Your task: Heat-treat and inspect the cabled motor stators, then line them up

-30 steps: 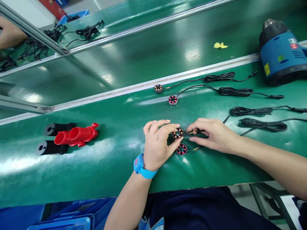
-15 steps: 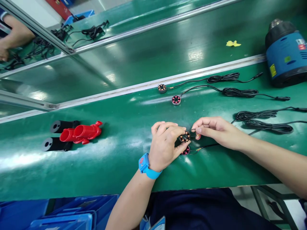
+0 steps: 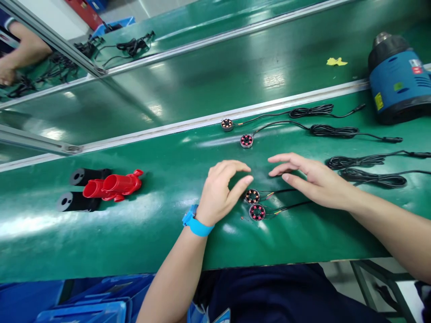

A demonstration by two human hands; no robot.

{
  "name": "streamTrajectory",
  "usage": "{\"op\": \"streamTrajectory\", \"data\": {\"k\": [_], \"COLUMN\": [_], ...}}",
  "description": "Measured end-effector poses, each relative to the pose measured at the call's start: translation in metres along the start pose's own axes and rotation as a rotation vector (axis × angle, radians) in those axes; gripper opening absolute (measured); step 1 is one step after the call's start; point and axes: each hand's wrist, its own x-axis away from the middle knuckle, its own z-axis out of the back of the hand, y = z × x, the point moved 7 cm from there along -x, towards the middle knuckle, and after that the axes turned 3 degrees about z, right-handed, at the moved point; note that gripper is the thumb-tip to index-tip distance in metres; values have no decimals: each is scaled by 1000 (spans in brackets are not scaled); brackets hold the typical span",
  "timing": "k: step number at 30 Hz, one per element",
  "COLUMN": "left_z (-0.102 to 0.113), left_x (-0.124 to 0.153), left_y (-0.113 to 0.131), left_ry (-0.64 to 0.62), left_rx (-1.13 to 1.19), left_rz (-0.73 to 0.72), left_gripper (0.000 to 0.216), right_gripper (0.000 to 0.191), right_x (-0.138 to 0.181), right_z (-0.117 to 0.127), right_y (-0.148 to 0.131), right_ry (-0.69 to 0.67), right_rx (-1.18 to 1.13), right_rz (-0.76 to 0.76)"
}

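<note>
Just left of a copper-wound motor stator (image 3: 252, 196) is my left hand (image 3: 220, 190), holding nothing, thumb and fingers apart. A stator with red windings (image 3: 257, 212) lies directly below the copper one on the green bench. Over their black cables, to the right, my right hand (image 3: 308, 179) hovers empty with its fingers spread. Those cables run under it to two bundled coils (image 3: 373, 177) at the right. Farther back lie another copper-wound stator (image 3: 226, 124) and another red-wound stator (image 3: 246, 141), each with its own bundled cable.
A blue heat gun (image 3: 400, 78) stands at the back right. Red plastic housings (image 3: 116, 186) and black cylinders (image 3: 77, 202) lie at the left. A metal rail (image 3: 168, 137) edges the bench's back. Blue bins (image 3: 84, 312) sit below. Across the divider is a person's arm (image 3: 30, 49).
Both hands have let go of the copper-wound stator and its wires, and it now rests on the bench. My left hand has drawn left; the fingers of both hands have opened.
</note>
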Motion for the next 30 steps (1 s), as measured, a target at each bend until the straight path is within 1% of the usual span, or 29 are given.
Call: {"op": "streamTrajectory", "data": {"k": [2,4,5,7,9,12,17,21,24,27,30], "left_z": [0,-6,-9,-15,-18,-16,-10,-13,-16,-16,-12], "left_x": [-12,-25,-31,-39,-41,-36,-23,-19,-19,-19,-18], "left_y": [-10,-19,-23,-29,-31,-26,-17,-20,-24,-24,-18], "left_ry": [16,-13,-24,-31,-27,-17,-11,-63,-80,-54,-1], "left_rx": [-108,-232,-293,-399,-447,-451,-367,-265,-216,-197,-190], "left_rz": [55,83,91,111,132,139,117,79,58,38,-21], "left_gripper": [32,46,48,45,40,34,14,23,32,37,41], "right_gripper": [36,32,30,29,28,27,25,21,21,27,34], "right_x": [0,0,0,0,0,0,0,0,-5,-20,-40], "right_z": [12,21,23,26,27,26,22,24,24,14,-1], "right_y": [3,5,7,9,11,10,7,2,-6,-14,-22], "right_ry": [89,152,176,210,227,240,238,252,227,123,33], "right_rx": [40,60,67,74,75,76,71,161,321,458,492], "right_rz": [6,14,17,13,3,10,47,95,154,224,328]}}
